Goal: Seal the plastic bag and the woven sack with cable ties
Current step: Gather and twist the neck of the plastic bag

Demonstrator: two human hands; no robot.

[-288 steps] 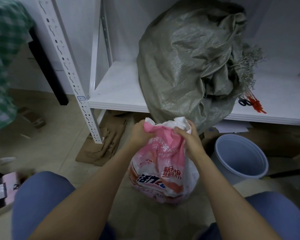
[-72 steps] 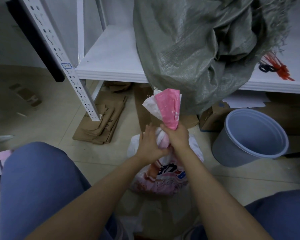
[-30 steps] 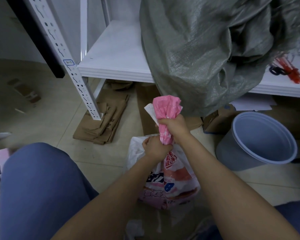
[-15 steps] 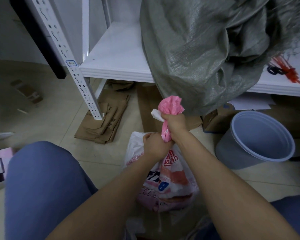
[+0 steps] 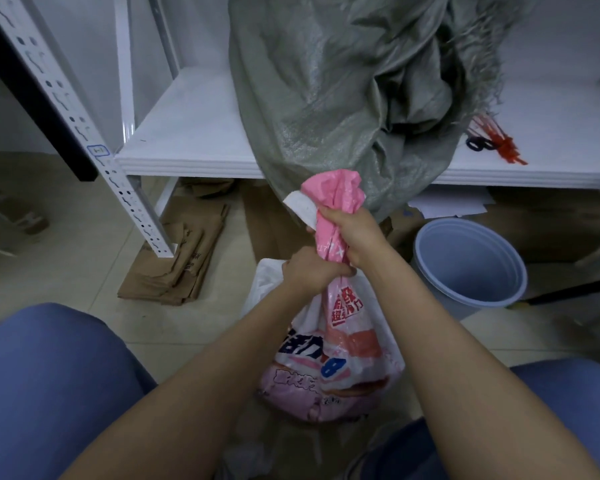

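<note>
A pink and white printed plastic bag [image 5: 340, 362] stands on the floor between my knees, its top gathered into a twisted neck. My right hand [image 5: 355, 237] grips the neck high up, with the pink mouth bunched above the fist. Just below it, my left hand [image 5: 312, 271] grips the neck where it meets the bag's body. A grey-green woven sack [image 5: 343, 98] sits on the white shelf [image 5: 187, 133] behind, its frayed mouth loose and open. Red cable ties [image 5: 499, 147] lie on the shelf to the sack's right.
A pale blue bucket [image 5: 468, 261] stands on the floor at the right. Flattened cardboard [image 5: 177, 261] lies under the shelf by the perforated white upright [image 5: 84, 133]. Paper sheets [image 5: 447, 206] and boxes sit beneath the shelf. My blue-clad knees flank the bag.
The bag's open top was gathered and twisted into a neck. Over the last second both hands kept their grip; the pink mouth above my right fist spread a little.
</note>
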